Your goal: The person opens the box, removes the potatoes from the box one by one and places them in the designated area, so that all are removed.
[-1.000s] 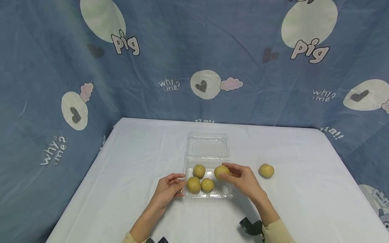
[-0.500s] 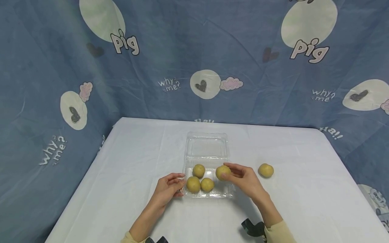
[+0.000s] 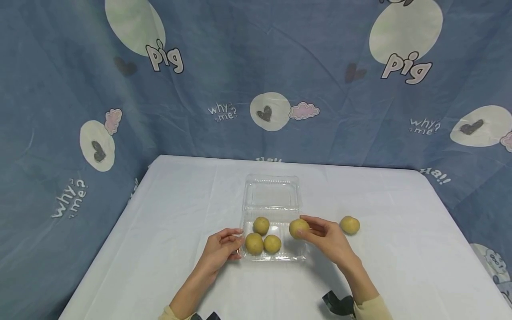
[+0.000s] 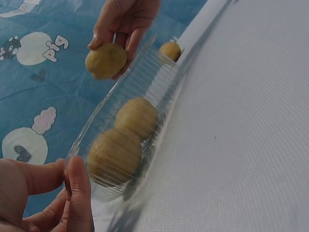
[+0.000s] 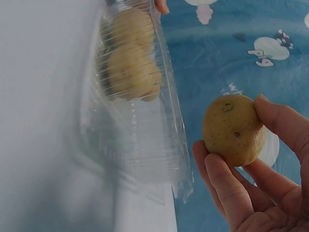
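A clear plastic clamshell box (image 3: 287, 254) stands with its lid folded back, three small yellow potatoes in its left part; one is this potato (image 3: 254, 243). My left hand (image 3: 222, 250) pinches the box's left rim between thumb and finger, as the left wrist view (image 4: 53, 198) shows. Between thumb and fingertips, my right hand (image 3: 327, 238) holds another potato (image 5: 233, 130) above the right end of the box, over the rim in the head view. The underside of that potato is partly covered by the fingers.
One more potato (image 3: 350, 225) lies on the white tablecloth (image 3: 384, 266), right of the box and just behind my right hand. A blue printed curtain (image 3: 192, 89) hangs behind the table. Dark straps (image 3: 338, 303) sit near my wrists.
My right hand has drifted a little to the right with its potato, from over the box's interior toward its right rim. The left hand keeps its place on the box.
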{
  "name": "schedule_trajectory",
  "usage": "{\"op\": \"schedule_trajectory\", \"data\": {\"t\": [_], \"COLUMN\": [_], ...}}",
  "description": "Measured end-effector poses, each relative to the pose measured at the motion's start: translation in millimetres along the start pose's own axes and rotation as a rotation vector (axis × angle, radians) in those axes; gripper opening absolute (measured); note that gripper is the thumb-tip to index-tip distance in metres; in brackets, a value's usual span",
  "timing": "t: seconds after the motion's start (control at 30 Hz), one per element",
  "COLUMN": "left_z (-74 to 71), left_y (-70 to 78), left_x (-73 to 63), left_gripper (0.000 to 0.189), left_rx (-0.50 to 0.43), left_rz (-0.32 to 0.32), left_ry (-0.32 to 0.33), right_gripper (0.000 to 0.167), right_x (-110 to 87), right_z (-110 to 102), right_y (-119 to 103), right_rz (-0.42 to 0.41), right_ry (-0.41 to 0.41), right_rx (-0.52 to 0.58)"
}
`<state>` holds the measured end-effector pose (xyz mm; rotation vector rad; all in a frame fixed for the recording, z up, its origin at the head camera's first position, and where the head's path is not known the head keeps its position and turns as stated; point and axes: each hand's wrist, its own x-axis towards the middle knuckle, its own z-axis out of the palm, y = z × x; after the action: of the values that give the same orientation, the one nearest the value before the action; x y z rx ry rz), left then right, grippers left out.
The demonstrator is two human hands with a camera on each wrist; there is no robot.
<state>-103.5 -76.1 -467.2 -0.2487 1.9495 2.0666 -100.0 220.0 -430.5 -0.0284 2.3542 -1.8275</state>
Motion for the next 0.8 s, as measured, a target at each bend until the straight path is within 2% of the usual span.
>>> {"op": "schedule_trajectory", "data": {"t": [0.53,0.8], "left_z": [0.0,0.1], "left_y": [-3.0,-1.8], "left_x": [2.3,1.6], "left_gripper": [0.034,0.035], "left_rx": [0.010,0.005], "left_rz": [0.000,0.001], "left_ry": [0.007,0.005], "right_gripper": [0.055,0.056], "right_x": [-10.8,-13.5], "right_z": [-10,-16], "right_y": [3,10], "right_rz": [0.030,0.048], "right_ry": [0.026,0.066], "right_rx": [0.007,-0.045]}}
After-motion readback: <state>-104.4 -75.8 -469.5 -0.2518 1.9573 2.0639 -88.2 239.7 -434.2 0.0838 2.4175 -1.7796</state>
